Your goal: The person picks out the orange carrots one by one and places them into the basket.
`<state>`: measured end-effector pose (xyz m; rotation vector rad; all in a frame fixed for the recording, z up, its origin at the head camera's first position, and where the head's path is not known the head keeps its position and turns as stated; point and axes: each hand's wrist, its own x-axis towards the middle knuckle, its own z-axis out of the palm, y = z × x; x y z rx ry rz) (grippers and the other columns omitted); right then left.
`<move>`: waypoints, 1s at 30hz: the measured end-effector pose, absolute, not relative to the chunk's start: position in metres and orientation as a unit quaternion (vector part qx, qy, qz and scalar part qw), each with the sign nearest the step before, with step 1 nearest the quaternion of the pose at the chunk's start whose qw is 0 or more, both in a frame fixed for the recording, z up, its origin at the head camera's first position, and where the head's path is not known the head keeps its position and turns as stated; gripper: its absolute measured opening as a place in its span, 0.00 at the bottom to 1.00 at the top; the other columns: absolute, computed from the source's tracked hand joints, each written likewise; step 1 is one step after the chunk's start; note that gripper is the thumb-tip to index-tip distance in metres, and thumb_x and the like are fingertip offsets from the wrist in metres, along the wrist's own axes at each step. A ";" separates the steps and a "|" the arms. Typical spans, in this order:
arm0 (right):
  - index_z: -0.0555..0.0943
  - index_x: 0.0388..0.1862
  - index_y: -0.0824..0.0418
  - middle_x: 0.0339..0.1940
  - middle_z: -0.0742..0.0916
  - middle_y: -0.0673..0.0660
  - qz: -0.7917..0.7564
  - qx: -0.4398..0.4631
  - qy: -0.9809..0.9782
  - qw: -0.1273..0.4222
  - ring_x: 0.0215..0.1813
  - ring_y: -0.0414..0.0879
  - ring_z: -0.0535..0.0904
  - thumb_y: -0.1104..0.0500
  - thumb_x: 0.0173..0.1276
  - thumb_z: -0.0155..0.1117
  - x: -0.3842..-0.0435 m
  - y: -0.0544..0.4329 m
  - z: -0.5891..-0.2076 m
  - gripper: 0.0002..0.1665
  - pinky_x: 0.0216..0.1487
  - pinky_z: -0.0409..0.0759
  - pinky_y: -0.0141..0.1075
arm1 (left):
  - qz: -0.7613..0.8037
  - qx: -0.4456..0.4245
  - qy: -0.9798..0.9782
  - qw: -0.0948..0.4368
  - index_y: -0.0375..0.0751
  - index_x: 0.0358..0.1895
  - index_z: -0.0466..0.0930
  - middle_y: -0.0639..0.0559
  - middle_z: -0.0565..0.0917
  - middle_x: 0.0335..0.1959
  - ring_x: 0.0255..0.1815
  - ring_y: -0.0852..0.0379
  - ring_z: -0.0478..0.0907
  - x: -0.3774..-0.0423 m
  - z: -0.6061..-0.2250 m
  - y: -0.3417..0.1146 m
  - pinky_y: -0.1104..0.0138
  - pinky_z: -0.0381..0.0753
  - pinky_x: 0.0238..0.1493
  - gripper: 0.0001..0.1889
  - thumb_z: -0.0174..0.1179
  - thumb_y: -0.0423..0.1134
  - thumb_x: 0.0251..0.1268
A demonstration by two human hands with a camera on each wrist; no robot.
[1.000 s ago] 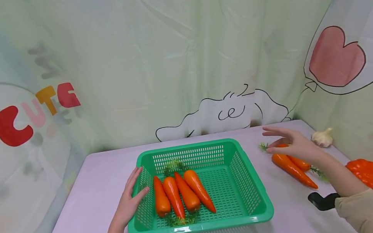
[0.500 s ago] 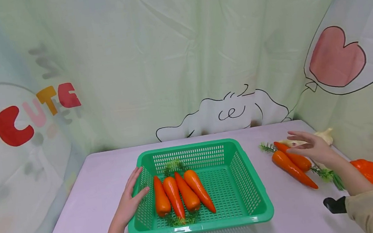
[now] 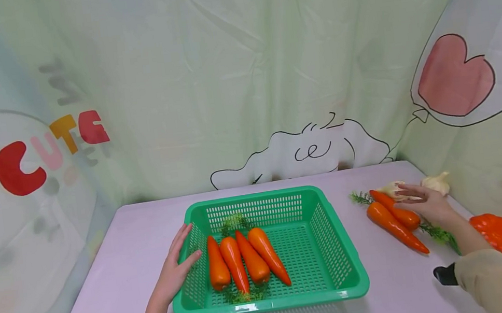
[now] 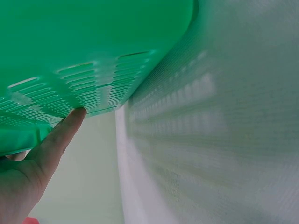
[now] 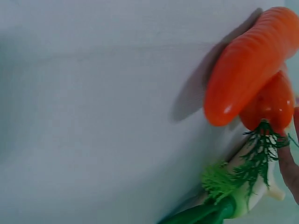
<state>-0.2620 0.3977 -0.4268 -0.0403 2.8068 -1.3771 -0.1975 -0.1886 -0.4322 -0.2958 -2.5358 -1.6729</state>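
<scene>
My left hand (image 3: 175, 270) rests against the left side of a green plastic basket (image 3: 343, 291), fingers straight and thumb along its slatted wall. Inside the basket several orange carrots (image 3: 232, 263) lie side by side. Over to the right, my right hand (image 3: 428, 205) reaches with spread fingers beside two carrots on the table, the nearer carrot (image 3: 393, 227) and the farther carrot (image 3: 399, 214). A pale thing (image 3: 391, 190) lies partly hidden behind its fingers. In the right wrist view, a whitish vegetable with green leaves (image 5: 243, 198) lies beside the carrots.
A garlic bulb (image 3: 437, 184) sits behind the right hand at the table's right edge. A ridged orange-red vegetable (image 3: 495, 232) lies right of the right forearm. Patterned curtains (image 3: 241, 74) enclose the table (image 3: 120, 277) at the back and sides.
My right hand has moved right from over the carrots' tips, then slightly lower, uncovering the two carrots. My left hand and the basket have stayed in place.
</scene>
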 end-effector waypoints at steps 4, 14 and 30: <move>0.54 0.68 0.71 0.62 0.66 0.76 -0.435 -0.004 0.900 0.024 0.58 0.68 0.64 0.47 0.65 0.58 -0.262 0.396 -0.431 0.44 0.41 0.77 0.29 | -0.548 -0.101 -0.829 0.049 0.51 0.70 0.54 0.47 0.45 0.73 0.71 0.41 0.41 -0.196 -0.431 -0.188 0.36 0.47 0.60 0.32 0.55 0.39 0.65; 0.49 0.70 0.71 0.64 0.59 0.78 -0.435 0.010 0.896 0.087 0.62 0.72 0.56 0.50 0.66 0.58 -0.264 0.396 -0.444 0.45 0.56 0.67 0.57 | -0.549 -0.101 -0.828 0.051 0.52 0.70 0.55 0.47 0.46 0.73 0.71 0.41 0.40 -0.196 -0.431 -0.188 0.36 0.46 0.60 0.31 0.55 0.40 0.65; 0.51 0.68 0.74 0.59 0.62 0.81 -0.428 0.037 0.895 0.121 0.55 0.69 0.64 0.55 0.63 0.61 -0.264 0.397 -0.436 0.44 0.46 0.78 0.43 | -0.549 -0.098 -0.829 0.050 0.51 0.70 0.55 0.47 0.46 0.73 0.71 0.41 0.41 -0.196 -0.432 -0.188 0.36 0.46 0.60 0.32 0.55 0.39 0.64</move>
